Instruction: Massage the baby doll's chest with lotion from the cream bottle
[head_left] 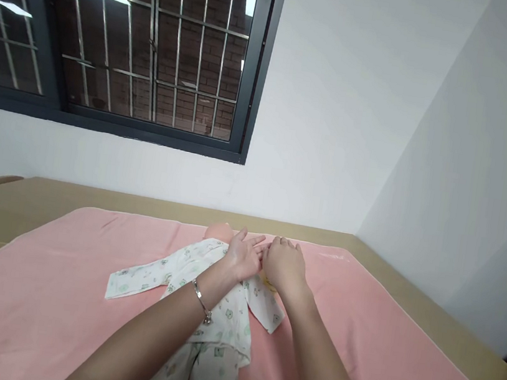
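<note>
Resting side by side on doll's [219,232] chest: left hand [244,255] spread flat, right hand [284,265] loosely curled (grip unclear); doll's length runs toward frame bottom.

The person is showing two bare forearms with no sleeves; the left wrist is wearing a thin silver bracelet [201,299] with a small dangling charm.

Both forearms reach out from the near edge toward the far middle. The left hand [244,255] lies palm down, fingers stretched flat and pointing far-right, a bracelet at its wrist. The right hand [284,263] sits just beside it, knuckles up, fingers curled, fingertips meeting the left's.
</note>
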The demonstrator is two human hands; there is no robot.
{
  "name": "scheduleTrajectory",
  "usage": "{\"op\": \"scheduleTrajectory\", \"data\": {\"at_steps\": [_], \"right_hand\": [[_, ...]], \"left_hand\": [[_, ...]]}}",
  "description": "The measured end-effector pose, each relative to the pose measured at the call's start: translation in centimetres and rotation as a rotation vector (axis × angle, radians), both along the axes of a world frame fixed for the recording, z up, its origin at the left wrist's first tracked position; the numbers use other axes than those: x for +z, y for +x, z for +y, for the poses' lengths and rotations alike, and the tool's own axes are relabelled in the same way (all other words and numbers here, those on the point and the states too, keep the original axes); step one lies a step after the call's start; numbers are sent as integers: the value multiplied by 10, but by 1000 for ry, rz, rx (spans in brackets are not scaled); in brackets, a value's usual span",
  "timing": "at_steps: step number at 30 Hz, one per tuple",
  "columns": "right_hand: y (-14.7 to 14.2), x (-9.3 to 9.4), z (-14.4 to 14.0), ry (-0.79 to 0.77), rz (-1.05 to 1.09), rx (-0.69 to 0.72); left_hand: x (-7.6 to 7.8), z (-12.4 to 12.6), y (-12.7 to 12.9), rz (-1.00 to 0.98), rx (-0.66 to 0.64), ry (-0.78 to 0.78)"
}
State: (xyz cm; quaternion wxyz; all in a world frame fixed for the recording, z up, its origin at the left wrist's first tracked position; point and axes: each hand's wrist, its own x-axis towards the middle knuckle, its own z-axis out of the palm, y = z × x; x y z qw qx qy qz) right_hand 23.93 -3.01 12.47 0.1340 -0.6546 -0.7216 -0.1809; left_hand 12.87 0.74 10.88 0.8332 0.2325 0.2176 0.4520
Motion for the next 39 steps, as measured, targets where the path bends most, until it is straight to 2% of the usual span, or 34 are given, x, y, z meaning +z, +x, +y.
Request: {"op": "scheduleTrajectory", "data": {"at_steps": [4,8,14,23,28,31,36,39], "right_hand": [[-6,2,0,-16,23,-81],[-17,10,4,-47,57,-171],[-23,22,8,-203,183,-251],[-14,13,8,-233,254,-253],[-19,9,3,-250,256,-192],[-34,11,-9,-166,280,-96],[-76,10,-46,3,443,386],[-98,5,-66,111,380,559]], "left_hand": [[3,-13,-27,-49,-36,-50],[7,-30,-64,41,27,-137],[21,-55,-105,106,79,-199],[41,-73,-129,24,100,-147],[46,-79,-135,52,146,-127],[48,-87,-134,71,144,-100],[57,-110,-127,60,76,-60],[67,-128,-129,-44,-65,52]]}}
